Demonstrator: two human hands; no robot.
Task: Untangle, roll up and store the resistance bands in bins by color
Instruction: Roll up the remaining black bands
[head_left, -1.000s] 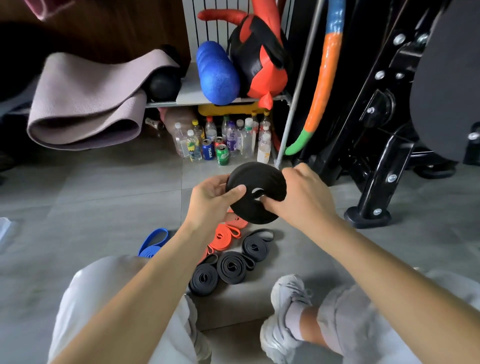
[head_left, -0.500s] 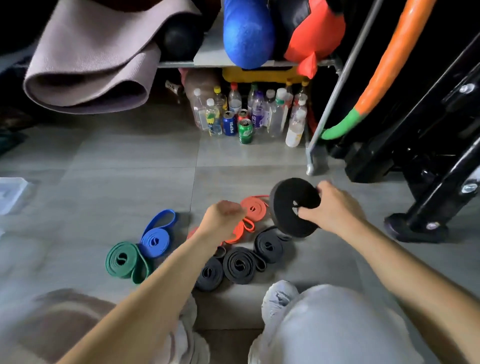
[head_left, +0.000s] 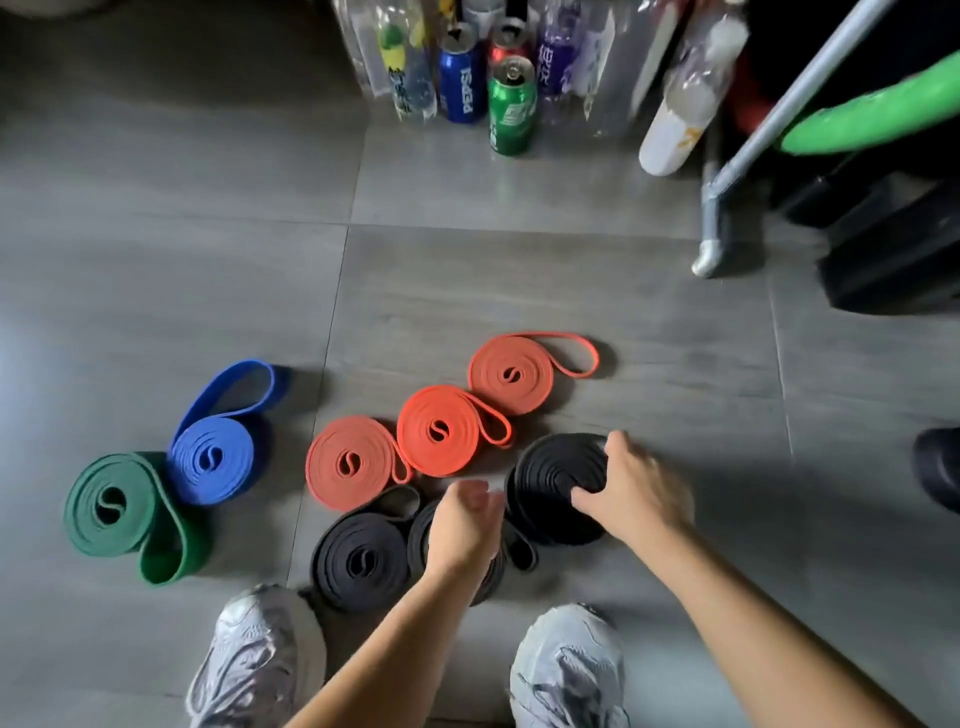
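Your rolled bands (head_left: 438, 431): matt rubber
Floor tiles (head_left: 519, 280): smooth, faint sheen
Cans (head_left: 511, 106): glossy metal

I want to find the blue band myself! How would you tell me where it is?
Look at the grey tiled floor, left of the three orange rolls. The blue resistance band lies there, coiled flat, touching the green resistance band on its lower left. It is the only blue roll, and a loose loop sticks out toward the drink cans.
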